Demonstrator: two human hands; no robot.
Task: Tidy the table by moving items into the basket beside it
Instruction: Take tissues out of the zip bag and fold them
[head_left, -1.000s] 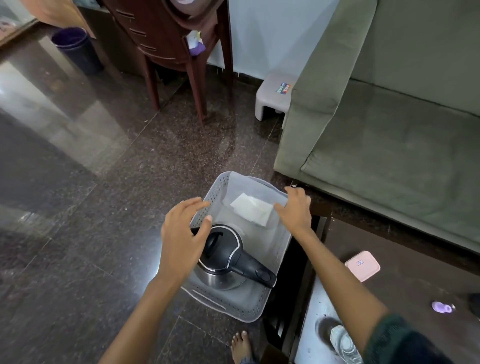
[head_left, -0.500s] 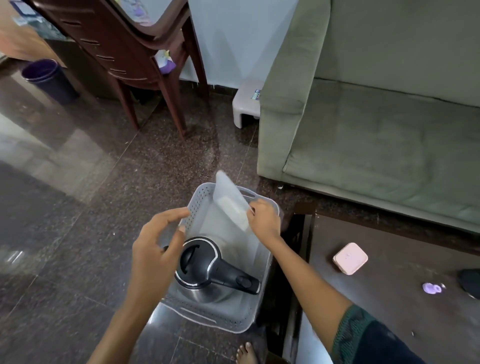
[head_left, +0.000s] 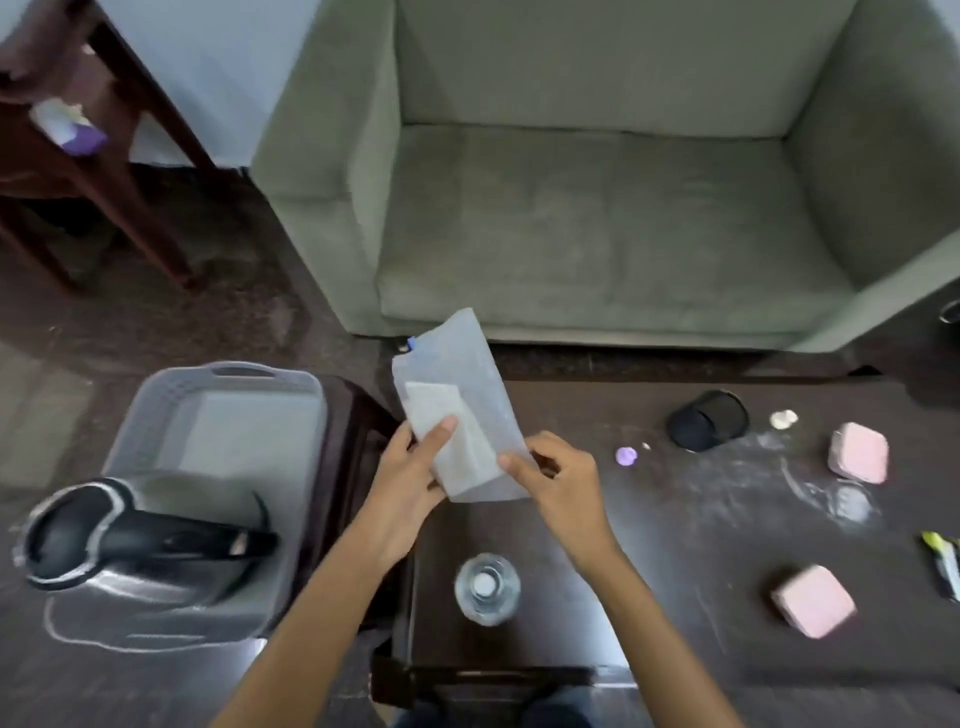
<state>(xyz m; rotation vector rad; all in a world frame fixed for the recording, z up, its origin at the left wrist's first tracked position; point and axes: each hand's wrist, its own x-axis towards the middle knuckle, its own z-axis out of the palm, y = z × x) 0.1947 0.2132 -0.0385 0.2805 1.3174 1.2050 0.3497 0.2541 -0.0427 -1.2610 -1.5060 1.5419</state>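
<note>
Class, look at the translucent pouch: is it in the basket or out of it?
Out. Both the left hand and right hand hold the pouch above the table, right of the basket.

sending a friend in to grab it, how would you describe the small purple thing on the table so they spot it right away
Start at the dark wooden table in front of the green sofa. Near its far edge a black mesh cup lies on its side; the small purple thing sits on the tabletop just left of it, beyond the right hand. It is the only lilac item there, far smaller than the two pink boxes.
</note>
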